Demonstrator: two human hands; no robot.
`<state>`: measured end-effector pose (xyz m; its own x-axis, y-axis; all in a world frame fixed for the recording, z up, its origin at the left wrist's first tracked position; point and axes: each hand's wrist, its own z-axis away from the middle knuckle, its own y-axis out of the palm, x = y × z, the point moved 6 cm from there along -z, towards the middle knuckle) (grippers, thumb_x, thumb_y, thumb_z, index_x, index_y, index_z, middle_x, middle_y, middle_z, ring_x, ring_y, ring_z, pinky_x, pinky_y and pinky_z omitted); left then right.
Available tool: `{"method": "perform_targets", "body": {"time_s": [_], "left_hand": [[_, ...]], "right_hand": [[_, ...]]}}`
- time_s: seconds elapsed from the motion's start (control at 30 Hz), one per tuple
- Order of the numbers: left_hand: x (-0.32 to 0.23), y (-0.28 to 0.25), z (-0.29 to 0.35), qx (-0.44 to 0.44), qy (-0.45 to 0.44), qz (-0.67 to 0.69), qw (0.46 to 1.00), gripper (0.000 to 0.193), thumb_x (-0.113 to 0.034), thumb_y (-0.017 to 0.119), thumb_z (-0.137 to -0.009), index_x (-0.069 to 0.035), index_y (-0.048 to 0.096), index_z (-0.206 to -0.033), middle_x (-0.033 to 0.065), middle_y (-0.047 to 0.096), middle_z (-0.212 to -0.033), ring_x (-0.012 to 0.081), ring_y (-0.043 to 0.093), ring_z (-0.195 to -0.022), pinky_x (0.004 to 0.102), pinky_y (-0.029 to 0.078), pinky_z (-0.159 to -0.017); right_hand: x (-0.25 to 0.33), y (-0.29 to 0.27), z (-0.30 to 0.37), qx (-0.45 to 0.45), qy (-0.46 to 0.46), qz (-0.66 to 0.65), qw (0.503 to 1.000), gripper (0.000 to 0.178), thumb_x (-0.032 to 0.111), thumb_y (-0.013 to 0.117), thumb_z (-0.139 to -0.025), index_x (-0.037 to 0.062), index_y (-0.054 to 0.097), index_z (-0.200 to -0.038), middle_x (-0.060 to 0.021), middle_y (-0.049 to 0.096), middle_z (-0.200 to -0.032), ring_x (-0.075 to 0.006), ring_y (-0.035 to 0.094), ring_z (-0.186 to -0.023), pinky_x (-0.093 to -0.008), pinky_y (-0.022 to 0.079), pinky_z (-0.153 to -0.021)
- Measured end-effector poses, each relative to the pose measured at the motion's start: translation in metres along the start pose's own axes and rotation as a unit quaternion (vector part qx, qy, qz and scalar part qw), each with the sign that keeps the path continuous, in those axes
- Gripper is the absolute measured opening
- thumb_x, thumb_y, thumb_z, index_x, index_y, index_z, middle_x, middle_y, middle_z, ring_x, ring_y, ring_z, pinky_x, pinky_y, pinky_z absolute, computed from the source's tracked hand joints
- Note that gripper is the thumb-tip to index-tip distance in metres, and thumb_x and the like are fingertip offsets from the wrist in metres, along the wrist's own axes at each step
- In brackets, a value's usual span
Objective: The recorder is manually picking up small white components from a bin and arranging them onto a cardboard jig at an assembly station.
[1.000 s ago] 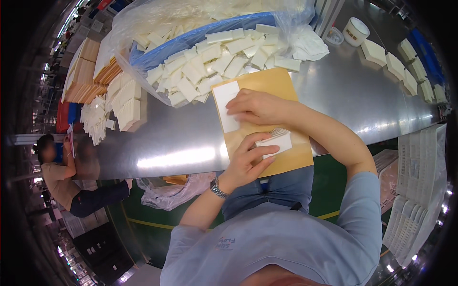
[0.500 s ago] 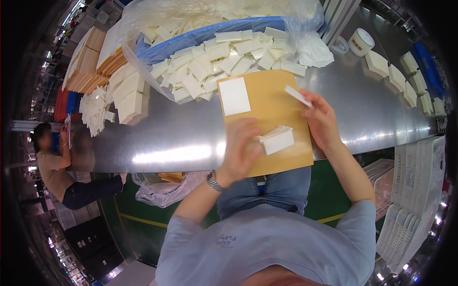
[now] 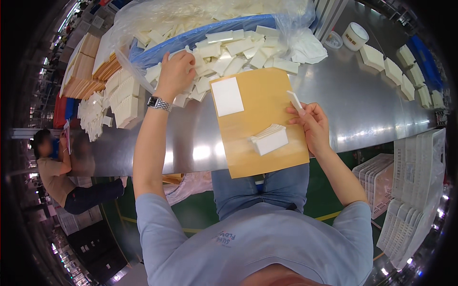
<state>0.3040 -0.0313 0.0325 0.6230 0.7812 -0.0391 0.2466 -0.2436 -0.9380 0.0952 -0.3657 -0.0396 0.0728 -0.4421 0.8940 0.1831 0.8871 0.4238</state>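
My left hand (image 3: 177,74) rests palm down on the heap of flat off-white pieces (image 3: 224,62), its fingers bent and spread over them. No piece shows in its grasp, though the fingertips are partly hidden. Between the thumb and fingers of my right hand (image 3: 312,125) is a thin white rectangular piece (image 3: 295,101), tilted, above the right side of a brown sheet (image 3: 260,164). On that sheet stands a small fanned stack of white pieces (image 3: 270,142). A white rectangle (image 3: 227,97) lies at its upper left corner. The sheet overhangs the table's near edge.
A blue-edged container (image 3: 205,29) under clear plastic stands behind the heap. Stacks of brown sheets (image 3: 83,71) and white pieces (image 3: 125,109) sit left. A white tub (image 3: 355,36) and piece stacks (image 3: 372,58) stand right. White crates (image 3: 415,176) are right; another person (image 3: 57,167) is far left.
My left hand has moved from beside the small stack up and left to the heap. My right hand keeps its white piece, now tilted more upright and slightly lower.
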Motion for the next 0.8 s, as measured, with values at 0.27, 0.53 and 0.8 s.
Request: {"method": "perform_targets", "body": {"time_s": [0.27,0.53,0.8], "left_hand": [[-0.140,-0.049,0.078,-0.186,-0.066,0.409,0.891,0.030,-0.003,0.081,-0.075,-0.009,0.074,-0.104,0.0126,0.071,-0.123,0.0252,0.065,-0.102,0.0355,0.052,-0.091],[-0.251,-0.063,0.107,-0.155,0.017,0.266,0.951,0.032,-0.013,0.088,-0.067,-0.016,0.077,-0.097,0.0029,0.073,-0.119,0.0225,0.057,-0.091,0.0356,0.040,-0.087],[-0.250,-0.037,0.104,-0.131,0.047,0.320,0.937,0.031,-0.009,0.087,-0.071,-0.012,0.076,-0.100,0.0092,0.069,-0.121,0.0266,0.064,-0.104,0.0440,0.047,-0.094]], "right_hand": [[0.002,0.004,0.004,0.011,-0.004,0.034,0.999,0.018,0.006,0.068,-0.095,0.0050,0.054,-0.083,-0.0168,0.065,-0.124,-0.0202,0.067,-0.109,-0.0326,0.057,-0.091],[0.002,0.007,0.005,-0.003,0.009,0.086,0.996,0.014,0.007,0.074,-0.092,0.0028,0.061,-0.089,-0.0155,0.067,-0.120,-0.0117,0.067,-0.081,-0.0263,0.056,-0.079],[-0.001,0.002,0.004,-0.007,0.020,0.055,0.998,0.015,0.012,0.070,-0.097,0.0011,0.061,-0.103,-0.0138,0.066,-0.120,-0.0109,0.066,-0.080,-0.0260,0.056,-0.076]]}}
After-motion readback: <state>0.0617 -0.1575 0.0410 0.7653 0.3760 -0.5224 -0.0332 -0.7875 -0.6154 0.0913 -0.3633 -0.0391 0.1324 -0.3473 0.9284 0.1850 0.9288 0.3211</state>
